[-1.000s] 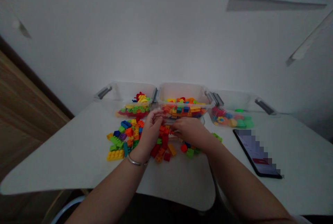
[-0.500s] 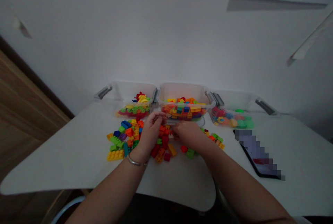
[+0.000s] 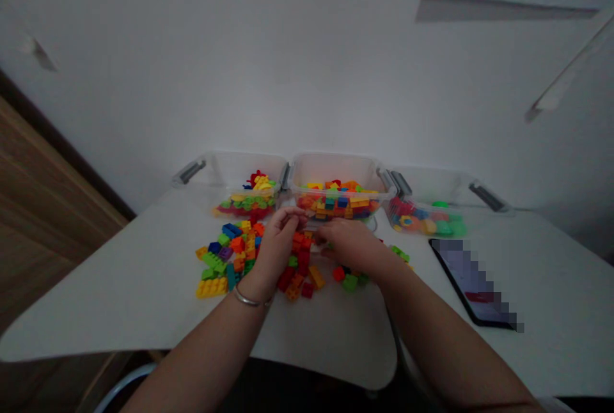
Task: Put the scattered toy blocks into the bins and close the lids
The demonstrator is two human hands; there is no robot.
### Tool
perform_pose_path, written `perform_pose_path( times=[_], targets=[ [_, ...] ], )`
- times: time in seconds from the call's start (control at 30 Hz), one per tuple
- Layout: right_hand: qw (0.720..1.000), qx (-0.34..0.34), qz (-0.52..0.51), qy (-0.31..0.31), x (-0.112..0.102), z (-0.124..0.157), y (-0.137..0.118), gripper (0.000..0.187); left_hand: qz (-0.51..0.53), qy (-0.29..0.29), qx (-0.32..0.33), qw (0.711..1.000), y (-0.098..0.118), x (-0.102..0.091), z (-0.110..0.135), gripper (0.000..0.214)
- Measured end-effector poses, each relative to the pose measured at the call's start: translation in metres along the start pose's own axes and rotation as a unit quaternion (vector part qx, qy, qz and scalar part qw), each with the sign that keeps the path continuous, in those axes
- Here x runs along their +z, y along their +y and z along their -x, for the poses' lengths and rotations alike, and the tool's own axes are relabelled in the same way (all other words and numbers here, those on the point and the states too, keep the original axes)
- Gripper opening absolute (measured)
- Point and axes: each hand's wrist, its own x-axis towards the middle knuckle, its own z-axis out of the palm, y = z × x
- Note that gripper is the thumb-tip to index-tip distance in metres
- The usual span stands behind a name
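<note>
Loose toy building bricks in many colours lie in a spread pile on the white table. Over the middle of the pile is my left hand (image 3: pixel 279 239), its fingers curled toward the thumb; whatever they hold, if anything, does not show. My right hand (image 3: pixel 349 243) reaches in from the right, fingers bent downward and a little apart at the pile, with nothing visible between them. Red bricks (image 3: pixel 302 243) lie between the two hands. A yellow brick (image 3: pixel 212 287) marks the pile's left front, and a green brick (image 3: pixel 350 282) sits below my right hand.
Three clear bins stand along the wall: the left bin (image 3: pixel 230 167) and middle bin (image 3: pixel 336 167) hold colourful pieces, the right bin (image 3: pixel 436 179) rounder ones. A phone (image 3: pixel 472 285) lies at right on the table (image 3: pixel 144 285), whose front edge curves inward.
My right hand has lifted slightly and its fingers have spread a little, nearly in the same place. My left hand has stayed where it was.
</note>
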Motion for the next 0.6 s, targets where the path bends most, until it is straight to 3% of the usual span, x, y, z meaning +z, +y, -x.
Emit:
perform_pose_path(
  times=[0.13,0.23,0.33,0.43,0.5,0.6],
  targets=[
    [0.996,0.023,-0.051,0.075,-0.020,0.010,0.010,0.021,-0.008,0.003,0.012,1.000,-0.003,-0.001,-0.001,0.013],
    [0.979,0.038,-0.097,0.178,-0.035,0.022,0.025,0.016,-0.004,0.005,0.013,1.000,-0.004,-0.002,-0.001,0.013],
    [0.930,0.066,-0.104,0.347,-0.041,0.031,0.047,0.015,0.005,0.008,0.010,1.000,-0.004,-0.002,-0.001,0.013],
    [0.878,0.102,-0.115,0.453,-0.038,0.032,0.068,0.013,0.017,0.011,0.006,1.000,-0.003,-0.003,-0.001,0.012],
    [0.860,0.126,-0.122,0.479,-0.032,0.029,0.078,0.013,0.021,0.013,0.001,1.000,-0.003,-0.003,-0.002,0.012],
    [0.870,0.135,-0.137,0.455,-0.022,0.022,0.087,0.014,0.019,0.015,0.000,1.000,-0.001,-0.002,-0.002,0.012]
  ],
)
